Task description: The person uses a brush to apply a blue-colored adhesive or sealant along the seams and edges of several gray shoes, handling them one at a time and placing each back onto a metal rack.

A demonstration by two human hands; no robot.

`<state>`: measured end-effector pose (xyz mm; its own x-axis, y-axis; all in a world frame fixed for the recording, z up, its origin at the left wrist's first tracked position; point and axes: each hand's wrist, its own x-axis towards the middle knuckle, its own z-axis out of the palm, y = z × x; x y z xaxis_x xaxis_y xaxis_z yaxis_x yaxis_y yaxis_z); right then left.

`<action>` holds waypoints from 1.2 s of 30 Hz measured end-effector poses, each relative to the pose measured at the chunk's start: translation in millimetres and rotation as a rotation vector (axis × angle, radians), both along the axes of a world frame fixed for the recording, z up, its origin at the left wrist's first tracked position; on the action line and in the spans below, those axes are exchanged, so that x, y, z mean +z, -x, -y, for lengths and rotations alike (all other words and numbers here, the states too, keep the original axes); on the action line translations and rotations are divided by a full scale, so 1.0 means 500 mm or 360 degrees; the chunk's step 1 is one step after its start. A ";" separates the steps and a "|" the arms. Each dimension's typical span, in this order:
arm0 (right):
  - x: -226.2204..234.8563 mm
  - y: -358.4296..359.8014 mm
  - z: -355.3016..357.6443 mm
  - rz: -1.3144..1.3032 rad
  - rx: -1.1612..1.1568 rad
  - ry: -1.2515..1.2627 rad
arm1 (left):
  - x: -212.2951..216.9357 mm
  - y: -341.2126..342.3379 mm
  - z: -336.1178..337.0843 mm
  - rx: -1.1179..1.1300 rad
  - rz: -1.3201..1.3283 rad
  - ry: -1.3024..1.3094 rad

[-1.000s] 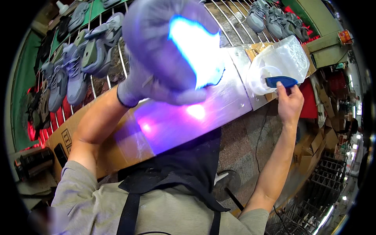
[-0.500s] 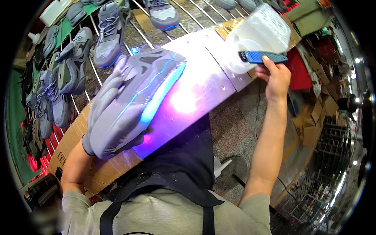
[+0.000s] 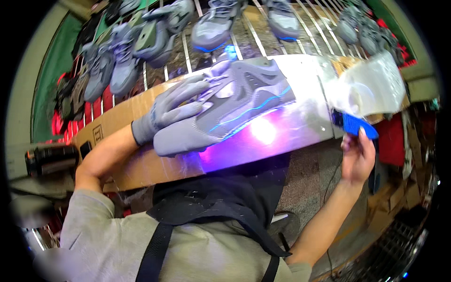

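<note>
**Grey shoe pressed on a glowing board**

While violet glare washes over the middle of the metal sheet (image 3: 300, 127), much of the shoe's near edge is hard to read — the sole line dissolves into the bright spot. The grey shoe (image 3: 235, 105) lies on its side on that sheet, toe toward the near left, heel toward the far right. The left hand (image 3: 171, 108), in a grey glove, rests flat on the shoe's upper with fingers spread wide and nearly straight, pressing rather than gripping. At the right, the right hand (image 3: 358, 157) is bare; its fingers curl closed around the handle of a blue tool (image 3: 354, 124), whose far end vanishes behind a cloudy plastic bag (image 3: 371, 89) — what the tip touches cannot be told. Farther off, rows of grey shoes (image 3: 117, 66) sit on a wire rack (image 3: 251, 35), some cut off by the rim. A cardboard board (image 3: 141, 164) lies under the sheet at the left.
</note>
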<state>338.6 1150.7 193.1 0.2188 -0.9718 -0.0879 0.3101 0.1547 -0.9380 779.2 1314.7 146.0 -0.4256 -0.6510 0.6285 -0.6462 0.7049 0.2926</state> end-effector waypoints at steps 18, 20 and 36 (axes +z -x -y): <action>-0.026 -0.242 -0.272 -0.0615 0.0010 0.1023 | -0.020 -0.006 -0.016 0.0002 -0.0068 -0.0047; -0.021 -0.244 -0.269 -0.0668 -0.0016 0.1002 | -0.008 -0.005 -0.016 -0.0001 -0.0069 -0.0076; 0.005 -0.229 -0.225 -0.1005 -0.0176 0.1040 | -0.007 -0.007 -0.024 -0.0017 -0.0051 -0.0140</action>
<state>453.3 1263.2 195.7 0.2197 -0.8829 0.4149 -0.3090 -0.4664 -0.8288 782.9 1326.9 142.5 -0.4135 -0.6998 0.5825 -0.6279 0.6825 0.3741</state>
